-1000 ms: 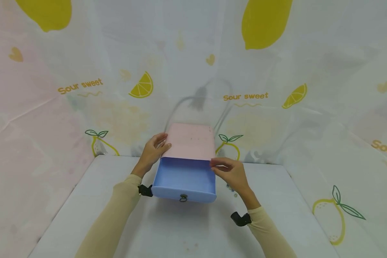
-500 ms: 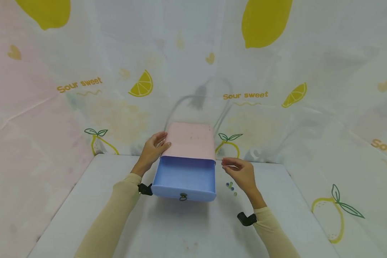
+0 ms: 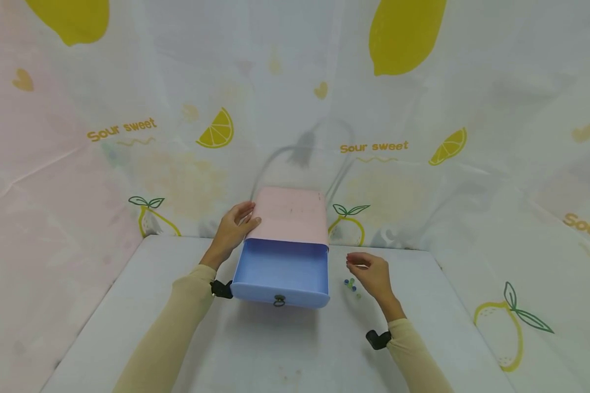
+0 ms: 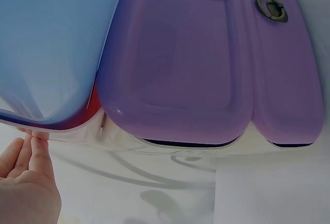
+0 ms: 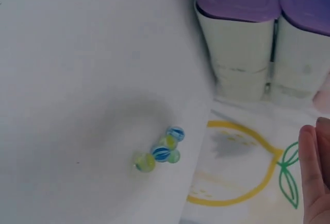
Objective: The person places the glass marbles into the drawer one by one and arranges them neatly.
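Observation:
A small drawer cabinet with a pink top (image 3: 290, 215) stands on the white table. Its upper blue drawer (image 3: 281, 267) is pulled out, and no contents show inside. My left hand (image 3: 231, 232) rests against the cabinet's left side, with fairly straight fingers touching it near the top in the left wrist view. Several glass marbles (image 5: 161, 154), blue-striped and yellow-green, lie on the table to the right of the cabinet. Just above and beside them, my right hand (image 3: 372, 275) hovers with thumb and fingers close together; no object shows between them.
Below the blue drawer, two purple drawers (image 4: 175, 59) with ring pulls are closed. A ring pull (image 3: 279, 301) hangs from the blue drawer's front. Behind the white table (image 3: 177, 273) rises a lemon-print curtain (image 3: 275, 98).
My right hand has left the cabinet's right edge and moved right, then slightly down toward the marbles. The left hand and the drawer keep their place.

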`<state>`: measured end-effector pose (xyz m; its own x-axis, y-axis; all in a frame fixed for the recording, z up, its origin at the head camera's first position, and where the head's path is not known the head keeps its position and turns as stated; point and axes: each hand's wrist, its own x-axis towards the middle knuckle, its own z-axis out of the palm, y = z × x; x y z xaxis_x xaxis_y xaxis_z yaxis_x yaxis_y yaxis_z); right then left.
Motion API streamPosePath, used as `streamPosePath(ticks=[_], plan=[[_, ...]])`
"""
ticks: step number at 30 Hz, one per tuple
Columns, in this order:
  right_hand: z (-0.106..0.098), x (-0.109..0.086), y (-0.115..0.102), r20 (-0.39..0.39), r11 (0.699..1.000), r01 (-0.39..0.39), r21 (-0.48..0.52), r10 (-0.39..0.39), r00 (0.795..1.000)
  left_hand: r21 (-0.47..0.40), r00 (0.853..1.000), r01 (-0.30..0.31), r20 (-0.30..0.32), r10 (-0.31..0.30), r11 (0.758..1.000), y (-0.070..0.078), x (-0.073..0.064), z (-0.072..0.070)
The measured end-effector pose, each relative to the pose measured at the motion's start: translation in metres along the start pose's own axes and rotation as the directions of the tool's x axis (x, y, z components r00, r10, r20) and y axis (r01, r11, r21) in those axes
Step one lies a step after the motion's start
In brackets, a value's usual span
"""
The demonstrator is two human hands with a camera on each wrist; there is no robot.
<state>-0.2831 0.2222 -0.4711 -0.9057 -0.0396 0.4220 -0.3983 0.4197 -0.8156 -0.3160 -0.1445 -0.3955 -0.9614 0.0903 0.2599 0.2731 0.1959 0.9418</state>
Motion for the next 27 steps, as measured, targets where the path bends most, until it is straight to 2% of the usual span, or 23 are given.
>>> streamPosePath(ticks=[6, 12, 17, 20, 24, 27], plan=[[0.0, -0.001, 0.02, -0.012, 0.993, -0.064, -0.102, 0.064, 0.998, -0.028, 1.0, 0.0, -0.001, 0.0, 1.0, -0.024, 0.012, -0.002], [0.002, -0.004, 0.034, -0.005, 0.962, -0.096, -0.255, 0.098, 0.995, -0.01, 1.0, -0.011, -0.016, 0.011, 1.0, -0.03, 0.014, -0.001], [0.004, -0.009, 0.041, 0.019, 0.95, -0.137, -0.281, 0.149, 0.989, -0.011, 1.0, -0.017, -0.017, 0.017, 1.0, -0.028, 0.012, -0.001], [0.005, -0.011, 0.045, 0.025, 0.945, -0.172, -0.278, 0.186, 0.982, -0.02, 1.0, -0.007, -0.009, 0.007, 1.0, -0.019, 0.008, -0.001], [0.005, -0.012, 0.05, 0.015, 0.94, -0.185, -0.286, 0.198, 0.98, -0.017, 1.0, 0.002, 0.001, -0.002, 1.0, -0.004, 0.002, 0.0], [0.005, -0.013, 0.055, -0.007, 0.936, -0.187, -0.298, 0.194, 0.981, -0.016, 1.0, -0.001, 0.002, 0.001, 1.0, -0.009, 0.005, 0.0]])
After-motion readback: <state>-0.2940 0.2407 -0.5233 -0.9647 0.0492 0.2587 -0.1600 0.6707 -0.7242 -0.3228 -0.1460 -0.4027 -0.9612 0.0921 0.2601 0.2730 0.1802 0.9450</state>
